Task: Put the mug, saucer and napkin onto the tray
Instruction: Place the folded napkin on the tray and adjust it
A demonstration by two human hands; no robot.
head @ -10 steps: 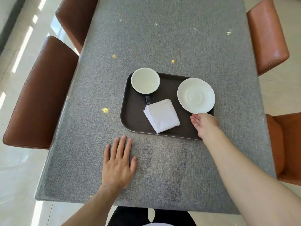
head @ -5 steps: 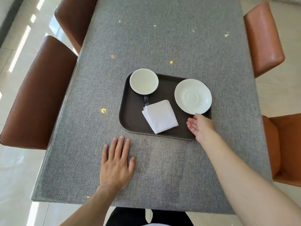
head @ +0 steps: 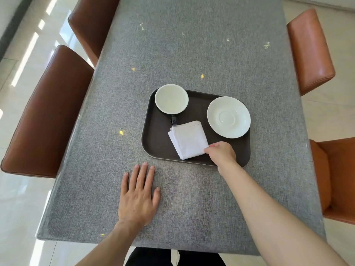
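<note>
Mug [head: 171,98], saucer [head: 228,117] and napkin [head: 188,139] are all set on the tray [head: 153,143] already. Napkin's corner is pinched by the right hand [head: 221,153]; left hand [head: 138,196] is laid flat, grip released.

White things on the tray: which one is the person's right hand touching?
The folded napkin: the right hand touches its near corner. The mug and saucer sit untouched farther back.

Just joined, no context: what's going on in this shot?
A person is loading a dark tray on a grey table. The mug, saucer and folded napkin all sit on it. The right hand touches the napkin's near right corner; whether it grips is unclear. The left hand lies flat on the table.
</note>
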